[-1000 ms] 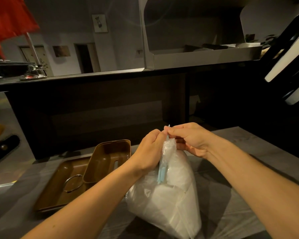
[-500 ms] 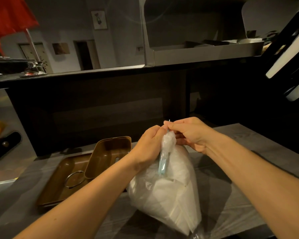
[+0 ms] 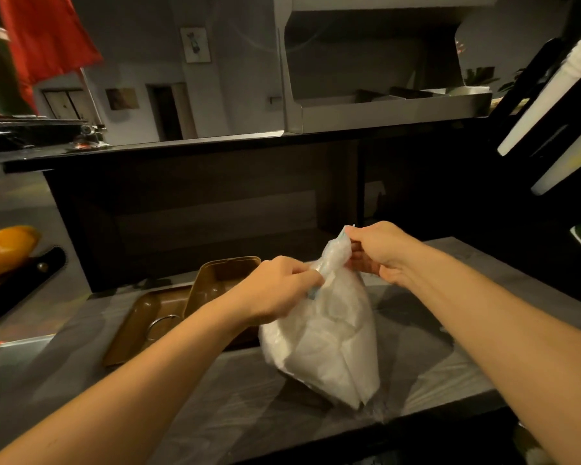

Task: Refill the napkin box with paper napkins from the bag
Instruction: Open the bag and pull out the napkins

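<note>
Near the table's front edge stands the napkin bag (image 3: 326, 340) — left hand (image 3: 275, 290) pinches its neck, right hand (image 3: 379, 250) pinches the twisted top, likely to untwist it. Open napkin box (image 3: 168, 317) waits just left.

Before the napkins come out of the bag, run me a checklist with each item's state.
1. Bag standing on the table: ok.
2. Left hand gripping the bag's neck: ok.
3. Right hand pinching the twisted top: ok.
4. Bag mouth open: not ok, still bunched shut.
5. Napkin box open with lid raised: ok.
6. Box holds no old napkins: cannot tell, the left forearm hides part of it.
</note>
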`<state>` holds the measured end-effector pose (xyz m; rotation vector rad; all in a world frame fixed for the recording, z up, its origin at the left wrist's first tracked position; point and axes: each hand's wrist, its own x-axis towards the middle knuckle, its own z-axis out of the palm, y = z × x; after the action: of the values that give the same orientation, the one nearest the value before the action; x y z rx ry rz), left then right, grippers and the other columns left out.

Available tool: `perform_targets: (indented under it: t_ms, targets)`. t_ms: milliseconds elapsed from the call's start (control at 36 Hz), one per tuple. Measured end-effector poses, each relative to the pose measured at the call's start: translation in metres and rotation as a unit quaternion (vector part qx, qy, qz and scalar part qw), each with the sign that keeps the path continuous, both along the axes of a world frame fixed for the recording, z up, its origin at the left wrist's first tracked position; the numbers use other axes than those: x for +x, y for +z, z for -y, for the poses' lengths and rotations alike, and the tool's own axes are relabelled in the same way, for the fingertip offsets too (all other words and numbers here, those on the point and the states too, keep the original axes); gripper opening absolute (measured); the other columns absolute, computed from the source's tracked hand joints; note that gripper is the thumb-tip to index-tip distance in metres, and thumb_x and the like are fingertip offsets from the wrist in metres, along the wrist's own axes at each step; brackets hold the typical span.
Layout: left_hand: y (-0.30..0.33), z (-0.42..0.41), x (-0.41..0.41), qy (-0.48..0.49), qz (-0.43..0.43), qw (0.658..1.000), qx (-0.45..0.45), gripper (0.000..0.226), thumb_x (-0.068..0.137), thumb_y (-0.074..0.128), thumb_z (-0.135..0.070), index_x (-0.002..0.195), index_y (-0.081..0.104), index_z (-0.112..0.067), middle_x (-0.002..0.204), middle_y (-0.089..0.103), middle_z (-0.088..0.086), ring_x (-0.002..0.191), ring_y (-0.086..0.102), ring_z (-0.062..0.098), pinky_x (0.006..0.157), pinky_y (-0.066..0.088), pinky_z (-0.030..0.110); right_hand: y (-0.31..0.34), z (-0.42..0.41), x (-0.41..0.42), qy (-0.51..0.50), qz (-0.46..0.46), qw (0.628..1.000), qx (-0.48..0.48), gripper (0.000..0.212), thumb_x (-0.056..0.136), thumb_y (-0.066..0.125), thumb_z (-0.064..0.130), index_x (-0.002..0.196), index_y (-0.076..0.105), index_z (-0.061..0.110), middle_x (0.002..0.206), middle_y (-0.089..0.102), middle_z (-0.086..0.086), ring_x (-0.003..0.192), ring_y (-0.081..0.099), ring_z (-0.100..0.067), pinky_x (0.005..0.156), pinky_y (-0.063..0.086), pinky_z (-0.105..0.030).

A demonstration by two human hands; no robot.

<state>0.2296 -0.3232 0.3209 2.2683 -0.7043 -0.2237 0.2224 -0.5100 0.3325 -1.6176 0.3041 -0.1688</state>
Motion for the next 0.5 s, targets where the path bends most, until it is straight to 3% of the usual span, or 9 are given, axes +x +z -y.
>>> perform_targets:
  t_ms: [139, 250, 333, 389, 444, 500]
  targets:
    - [0.003, -0.007, -0.011, -0.007, -0.027, 0.997, -0.068, 0.039, 0.103, 0.050, -0.041, 0.080, 0.063, -0.013, 0.067, 0.055, -0.003, 0.054, 0.052, 0.005, 0.051, 0.043, 0.018, 0.000, 0.000, -0.006, -0.025, 0.014, 0.995, 0.098, 0.024, 0.105, 0.053, 0.016, 0.115, 0.065, -0.003, 0.104, 0.069, -0.017, 0.084, 0.070, -0.022, 0.051, 0.057, -0.024]
    - [0.004, -0.012, -0.009, 0.034, 0.033, 0.998, -0.043, 0.036, 0.102, 0.051, -0.044, 0.086, 0.066, -0.015, 0.080, 0.063, -0.002, 0.068, 0.058, 0.008, 0.062, 0.047, 0.022, -0.001, -0.001, -0.008, -0.029, 0.028, 0.992, 0.119, 0.024, 0.106, 0.052, 0.016, 0.115, 0.064, -0.002, 0.107, 0.069, -0.019, 0.088, 0.071, -0.024, 0.054, 0.059, -0.026]
    - [0.003, -0.013, -0.007, 0.052, -0.041, 0.994, -0.082, 0.036, 0.102, 0.053, -0.040, 0.087, 0.067, -0.010, 0.074, 0.058, 0.000, 0.060, 0.052, 0.008, 0.056, 0.044, 0.020, -0.001, -0.003, -0.011, -0.069, 0.031, 0.997, -0.007, 0.023, 0.105, 0.051, 0.020, 0.103, 0.066, 0.003, 0.091, 0.069, -0.015, 0.070, 0.070, -0.025, 0.060, 0.062, -0.035]
    - [0.004, -0.012, -0.007, 0.072, -0.103, 0.984, -0.125, 0.034, 0.103, 0.053, -0.037, 0.085, 0.063, -0.009, 0.067, 0.052, 0.001, 0.053, 0.046, 0.008, 0.050, 0.040, 0.019, 0.000, -0.003, -0.020, -0.070, 0.035, 0.990, -0.115, 0.028, 0.100, 0.052, 0.022, 0.082, 0.066, 0.005, 0.066, 0.062, -0.007, 0.050, 0.056, -0.017, 0.046, 0.051, -0.030]
    - [0.004, -0.009, -0.009, 0.079, -0.139, 0.976, -0.146, 0.033, 0.104, 0.052, -0.035, 0.085, 0.062, -0.010, 0.064, 0.050, 0.000, 0.050, 0.043, 0.009, 0.048, 0.037, 0.020, 0.003, -0.008, -0.032, 0.027, -0.001, 0.992, -0.125, 0.036, 0.097, 0.053, 0.027, 0.069, 0.065, 0.008, 0.054, 0.055, -0.002, 0.041, 0.044, -0.011, 0.036, 0.032, -0.020]
    - [0.004, -0.006, -0.012, 0.074, -0.138, 0.977, -0.144, 0.035, 0.104, 0.050, -0.034, 0.079, 0.061, -0.012, 0.062, 0.048, 0.000, 0.049, 0.042, 0.010, 0.048, 0.036, 0.021, 0.005, -0.018, -0.043, 0.129, -0.052, 0.980, -0.144, 0.040, 0.098, 0.056, 0.033, 0.071, 0.069, 0.006, 0.054, 0.059, -0.003, 0.041, 0.044, -0.009, 0.035, 0.028, -0.017]
